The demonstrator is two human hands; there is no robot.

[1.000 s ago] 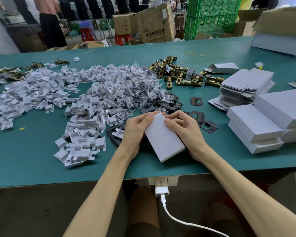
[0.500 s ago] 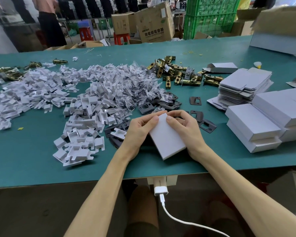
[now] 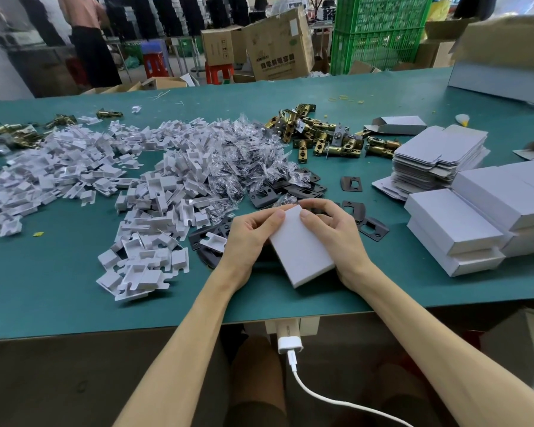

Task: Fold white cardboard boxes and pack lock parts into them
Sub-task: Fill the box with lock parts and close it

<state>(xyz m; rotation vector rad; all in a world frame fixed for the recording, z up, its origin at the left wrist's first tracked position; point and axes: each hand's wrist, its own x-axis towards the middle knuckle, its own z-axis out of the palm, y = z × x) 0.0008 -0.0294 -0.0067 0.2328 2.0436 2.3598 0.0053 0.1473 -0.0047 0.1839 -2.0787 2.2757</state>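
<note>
Head view: the box lies close to the near edge of the tabletop, about midway along it, and both hands grip it. The left hand clasps its left side and the right hand its right side. Each has its thumb laid on the top face near the far end and its fingers curled round the edge; what the fingers do underneath is hidden.

The box's long axis runs away from the person, skewed a little, with the far end leaning left and the near end right. The near end overhangs nothing and looks closed. The far end sits between the two thumbs, and whether its flap is fully tucked cannot be told.

The stack of folded boxes stands toward the right edge, well apart from the held box and nearer the right hand. So a hand-off to that pile would probably fall to the right hand, swinging the box sideways with its long axis turned to match the stack. The plates lie just beyond the hands, and the latches farther back.
</note>
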